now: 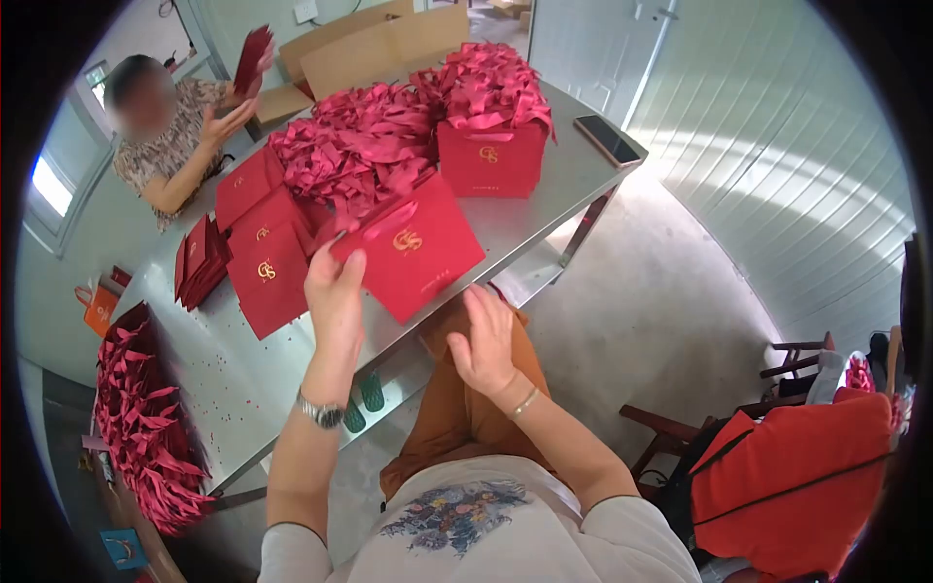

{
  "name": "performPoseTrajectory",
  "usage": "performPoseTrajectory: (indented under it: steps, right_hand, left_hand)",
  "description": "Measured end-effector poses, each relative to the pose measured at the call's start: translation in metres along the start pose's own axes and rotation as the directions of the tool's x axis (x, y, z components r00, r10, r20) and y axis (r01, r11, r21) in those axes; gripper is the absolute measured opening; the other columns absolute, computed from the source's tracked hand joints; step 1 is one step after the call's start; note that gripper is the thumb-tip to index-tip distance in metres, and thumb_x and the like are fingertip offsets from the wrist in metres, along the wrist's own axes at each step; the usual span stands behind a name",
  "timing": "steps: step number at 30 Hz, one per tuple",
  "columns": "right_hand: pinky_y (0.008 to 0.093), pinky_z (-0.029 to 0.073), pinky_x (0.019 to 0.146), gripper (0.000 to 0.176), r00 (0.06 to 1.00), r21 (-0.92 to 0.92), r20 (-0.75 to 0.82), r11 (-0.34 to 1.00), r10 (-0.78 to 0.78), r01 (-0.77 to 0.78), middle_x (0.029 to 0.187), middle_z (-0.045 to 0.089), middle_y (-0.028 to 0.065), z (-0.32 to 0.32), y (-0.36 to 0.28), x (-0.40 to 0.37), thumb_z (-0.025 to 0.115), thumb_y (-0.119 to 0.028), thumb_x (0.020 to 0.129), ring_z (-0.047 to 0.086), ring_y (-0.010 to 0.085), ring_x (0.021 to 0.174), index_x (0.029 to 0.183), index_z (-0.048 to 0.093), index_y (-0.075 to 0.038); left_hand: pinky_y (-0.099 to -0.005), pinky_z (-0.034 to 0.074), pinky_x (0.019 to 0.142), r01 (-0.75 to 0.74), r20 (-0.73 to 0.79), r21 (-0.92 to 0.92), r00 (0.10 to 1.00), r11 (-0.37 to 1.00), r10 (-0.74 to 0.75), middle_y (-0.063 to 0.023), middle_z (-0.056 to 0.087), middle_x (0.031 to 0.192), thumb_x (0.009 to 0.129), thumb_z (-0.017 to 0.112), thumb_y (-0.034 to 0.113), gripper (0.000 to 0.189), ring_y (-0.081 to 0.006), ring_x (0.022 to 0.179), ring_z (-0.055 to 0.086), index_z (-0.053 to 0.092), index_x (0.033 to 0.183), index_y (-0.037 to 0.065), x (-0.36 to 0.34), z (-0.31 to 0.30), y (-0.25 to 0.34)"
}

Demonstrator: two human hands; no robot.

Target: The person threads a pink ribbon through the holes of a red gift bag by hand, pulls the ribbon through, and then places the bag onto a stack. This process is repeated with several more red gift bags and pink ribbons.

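Over steel table, left hand pinches flat red bag.

Single view, worn on the head, fisheye with a dark round border. Aimed forward and steeply down, rolled, with the desk slanting across. Very near the left hand, right hand and red paper bag; own lap right beneath.

left hand: grips red bag at its left edge
right hand: open, perhaps just touching the bag's lower edge
table: flat bags, ribbon heap, phone
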State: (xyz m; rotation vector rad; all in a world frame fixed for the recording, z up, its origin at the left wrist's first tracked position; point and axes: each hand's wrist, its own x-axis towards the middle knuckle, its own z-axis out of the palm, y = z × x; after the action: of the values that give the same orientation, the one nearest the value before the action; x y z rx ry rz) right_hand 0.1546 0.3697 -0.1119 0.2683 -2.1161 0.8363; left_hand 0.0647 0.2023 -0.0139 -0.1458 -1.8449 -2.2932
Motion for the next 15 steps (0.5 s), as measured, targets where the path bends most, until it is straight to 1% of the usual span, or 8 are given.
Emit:
performPoseTrajectory:
  steps: [2,4,6,9,10,12,13,15]
  right_hand:
    - [0.0467,0.036,0.1,0.053,0.999,-0.02,-0.027,0.999,0.038,-0.038,0.132,0.049,0.0223,-0.019,0.005,-0.005,0.061,-0.022,0.087,0.048,0.0393,0.118,0.13,0.047,0.005]
    - [0.0463,0.036,0.101,0.051,0.997,-0.06,-0.043,0.995,0.071,-0.073,0.132,0.049,0.0223,-0.032,0.016,-0.01,0.058,-0.021,0.088,0.048,0.0394,0.118,0.13,0.047,0.005]
    - [0.0463,0.036,0.101,0.05,0.994,-0.092,-0.061,0.992,0.086,-0.091,0.132,0.049,0.0224,-0.042,0.026,-0.01,0.057,-0.021,0.089,0.048,0.0393,0.118,0.131,0.047,0.005]
    - [0.0462,0.036,0.101,0.051,0.986,-0.129,-0.068,0.979,0.151,-0.158,0.134,0.048,0.0221,-0.05,0.036,-0.013,0.056,-0.021,0.089,0.047,0.0388,0.119,0.132,0.045,0.005]
    - [0.0462,0.036,0.101,0.051,0.986,-0.125,-0.063,0.979,0.154,-0.161,0.134,0.048,0.0221,-0.05,0.038,-0.018,0.056,-0.021,0.089,0.047,0.0388,0.119,0.132,0.045,0.005]
    - [0.0464,0.036,0.101,0.052,0.978,-0.147,-0.049,0.967,0.203,-0.208,0.134,0.047,0.0219,-0.053,0.045,-0.025,0.057,-0.02,0.089,0.047,0.0383,0.12,0.133,0.045,0.004]
    - [0.0464,0.036,0.101,0.052,0.978,-0.142,-0.043,0.968,0.203,-0.207,0.134,0.047,0.0219,-0.055,0.051,-0.027,0.057,-0.02,0.089,0.047,0.0383,0.12,0.133,0.045,0.004]
    - [0.0471,0.036,0.103,0.05,0.974,-0.175,-0.024,0.958,0.227,-0.228,0.131,0.047,0.0258,-0.061,0.058,-0.03,0.057,-0.011,0.087,0.046,0.0416,0.118,0.131,0.045,0.008]
  left_hand:
    - [-0.0279,0.047,0.088,-0.043,0.112,0.044,0.993,0.998,0.038,-0.0087,0.063,0.112,0.091,0.056,-0.002,0.032,-0.014,0.099,0.06,0.054,0.122,-0.003,0.028,0.024,0.003]
    - [-0.0286,0.048,0.087,-0.08,0.252,-0.062,0.963,0.995,0.093,-0.0091,0.064,0.111,0.09,0.056,-0.002,0.031,-0.0147,0.099,0.061,0.054,0.12,-0.003,0.06,0.057,0.0]
    - [-0.0287,0.05,0.085,-0.035,0.396,-0.043,0.917,0.998,0.049,-0.0081,0.065,0.107,0.09,0.056,-0.002,0.03,-0.015,0.096,0.062,0.055,0.12,-0.003,0.089,0.086,-0.004]
    - [-0.0274,0.051,0.079,0.014,0.486,0.058,0.873,0.998,-0.04,-0.0068,0.067,0.102,0.089,0.061,0.003,0.028,-0.0135,0.091,0.063,0.059,0.117,-0.003,0.138,0.116,-0.037]
    - [-0.028,0.051,0.075,-0.115,0.366,0.329,0.93,0.937,-0.014,-0.0076,0.067,0.096,0.086,0.067,0.009,0.031,-0.0152,0.085,0.064,0.061,0.115,-0.002,0.148,0.118,-0.05]
    - [-0.0308,0.051,0.07,-0.377,0.177,0.47,0.926,0.798,0.333,-0.0105,0.068,0.092,0.082,0.071,0.013,0.033,-0.0191,0.079,0.064,0.062,0.111,-0.002,0.137,0.116,-0.051]
    - [-0.0339,0.05,0.07,-0.306,0.035,0.542,0.939,0.783,0.343,-0.0125,0.067,0.093,0.081,0.07,0.013,0.028,-0.0222,0.079,0.064,0.063,0.104,-0.001,0.124,0.114,-0.05]
    - [-0.0358,0.049,0.072,-0.357,0.068,0.563,0.919,0.745,0.389,-0.0133,0.064,0.094,0.082,0.069,0.012,0.021,-0.0241,0.081,0.062,0.062,0.098,0.0,0.097,0.105,-0.065]
